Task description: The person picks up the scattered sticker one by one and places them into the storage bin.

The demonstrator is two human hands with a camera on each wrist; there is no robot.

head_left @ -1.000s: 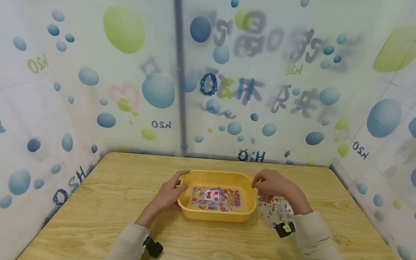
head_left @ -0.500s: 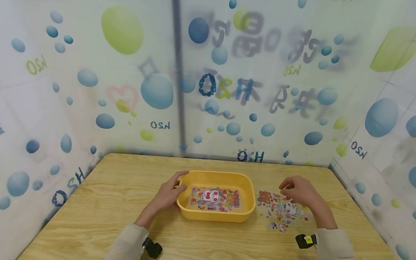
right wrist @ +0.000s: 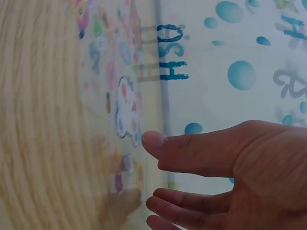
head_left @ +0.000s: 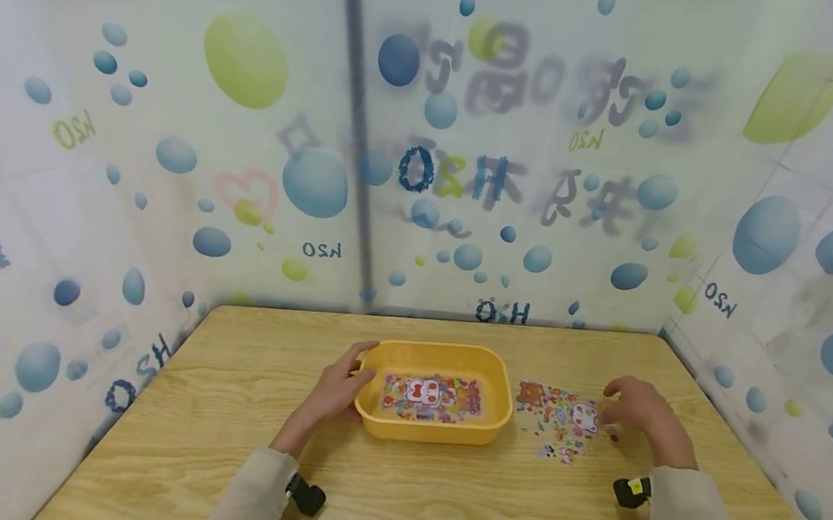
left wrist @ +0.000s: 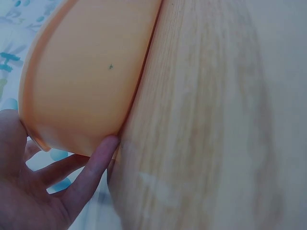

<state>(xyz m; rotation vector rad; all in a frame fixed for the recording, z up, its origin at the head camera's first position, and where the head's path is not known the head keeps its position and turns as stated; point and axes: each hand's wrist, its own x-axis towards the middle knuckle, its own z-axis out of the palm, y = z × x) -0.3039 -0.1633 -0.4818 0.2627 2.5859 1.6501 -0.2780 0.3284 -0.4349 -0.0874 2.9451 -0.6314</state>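
My left hand [head_left: 335,388] holds a yellow plastic basin [head_left: 433,433] by its left end, thumb over the rim. In the left wrist view the fingers [left wrist: 91,177] lie against the basin's outer wall. Inside the basin is a sheet of colourful cartoon stickers [head_left: 432,397] with a white bear-like face. Right of the basin, a second clear sticker sheet [head_left: 560,416] lies on the table with loose small stickers around it. Over that sheet's right edge hovers my right hand [head_left: 643,412]; its thumb and fingers are apart in the right wrist view, with nothing seen between them.
The wood-grain table [head_left: 401,501] reaches to a curtain [head_left: 459,289] printed with blue and green bubbles at the back and both sides. A dark pole shadow [head_left: 360,137] shows through the back curtain.
My right hand has moved right, from the basin's right rim across the second sticker sheet to its right edge, uncovering the sheet. The left hand and basin have stayed put.
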